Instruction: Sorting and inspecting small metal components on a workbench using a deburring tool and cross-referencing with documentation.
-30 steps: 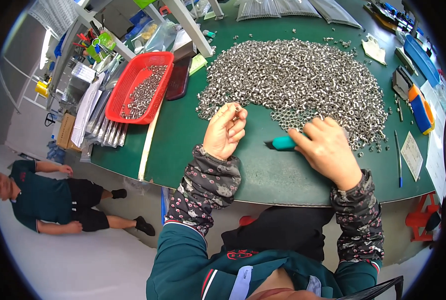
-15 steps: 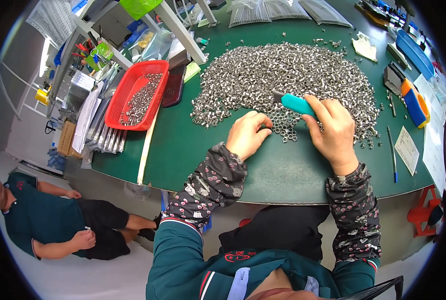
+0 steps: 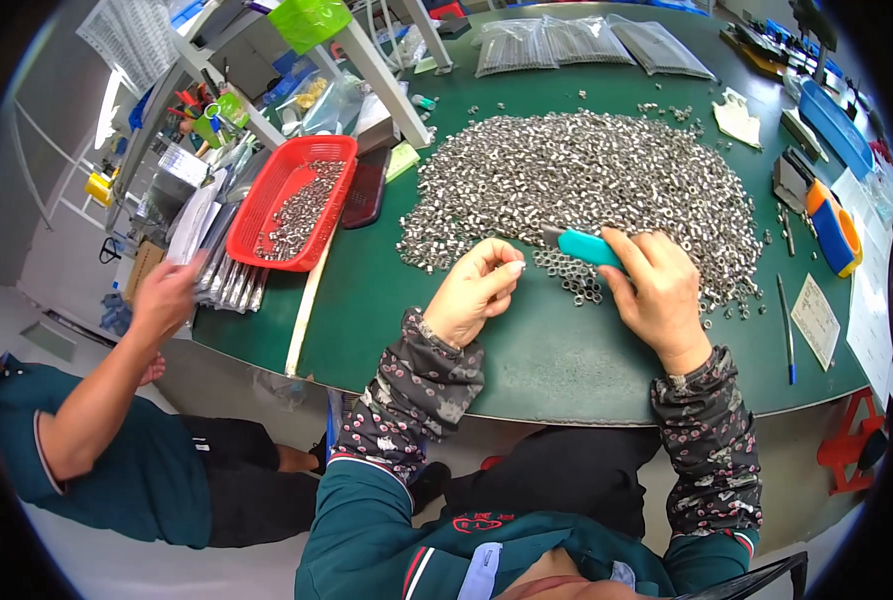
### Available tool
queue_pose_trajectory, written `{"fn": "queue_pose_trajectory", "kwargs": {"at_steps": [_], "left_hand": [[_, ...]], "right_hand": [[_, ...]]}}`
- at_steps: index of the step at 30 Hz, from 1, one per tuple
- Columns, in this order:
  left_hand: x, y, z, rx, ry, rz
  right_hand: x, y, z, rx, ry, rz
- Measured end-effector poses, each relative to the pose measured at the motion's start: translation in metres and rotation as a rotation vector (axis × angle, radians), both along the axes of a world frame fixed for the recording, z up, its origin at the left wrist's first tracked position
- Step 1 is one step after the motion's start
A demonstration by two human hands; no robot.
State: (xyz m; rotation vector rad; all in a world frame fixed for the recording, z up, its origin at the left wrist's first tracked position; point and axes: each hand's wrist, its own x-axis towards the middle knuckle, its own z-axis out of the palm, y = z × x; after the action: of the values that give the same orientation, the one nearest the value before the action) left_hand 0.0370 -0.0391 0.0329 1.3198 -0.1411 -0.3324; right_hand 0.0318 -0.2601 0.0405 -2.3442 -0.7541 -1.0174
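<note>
A wide heap of small silvery metal rings or nuts [image 3: 587,180] covers the middle of the green table. My right hand [image 3: 657,295] grips a teal-handled utility knife [image 3: 587,247], its short dark blade tip pointing left over the heap's near edge. Beneath the knife, several rings [image 3: 579,280] lie in a flat cluster. Just left of them my left hand [image 3: 477,292] is closed in a pinch above the table. A tiny pale, shiny bit shows at its fingertips, too small to identify.
A red plastic basket [image 3: 292,200] with more metal pieces stands left, beside a dark phone-like slab [image 3: 367,188]. Another person's arm [image 3: 132,345] reaches toward silvery bags [image 3: 232,275] there. At right lie a pen [image 3: 787,330], a paper card [image 3: 816,322] and a blue-and-orange tape dispenser [image 3: 833,228].
My left hand has lifted off the cluster's edge and moved slightly left, turning its pinched fingertips upward. The knife stays in my right hand. The other person has raised an arm toward the table.
</note>
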Motion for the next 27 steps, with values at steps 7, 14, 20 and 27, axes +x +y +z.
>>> {"fn": "queue_pose_trajectory", "kwargs": {"at_steps": [7,14,20,27], "left_hand": [[-0.003,0.018,-0.014,-0.390,0.139,0.018],[0.001,0.019,-0.022,-0.389,0.111,0.007],[0.001,0.018,-0.023,-0.387,0.115,0.014],[-0.001,0.017,-0.022,-0.344,0.104,0.016]], "right_hand": [[-0.008,0.015,-0.006,-0.023,0.130,0.123],[-0.011,0.020,-0.008,-0.066,0.200,0.151],[-0.012,0.020,-0.008,-0.107,0.241,0.163],[-0.013,0.021,-0.008,-0.124,0.257,0.165]]}}
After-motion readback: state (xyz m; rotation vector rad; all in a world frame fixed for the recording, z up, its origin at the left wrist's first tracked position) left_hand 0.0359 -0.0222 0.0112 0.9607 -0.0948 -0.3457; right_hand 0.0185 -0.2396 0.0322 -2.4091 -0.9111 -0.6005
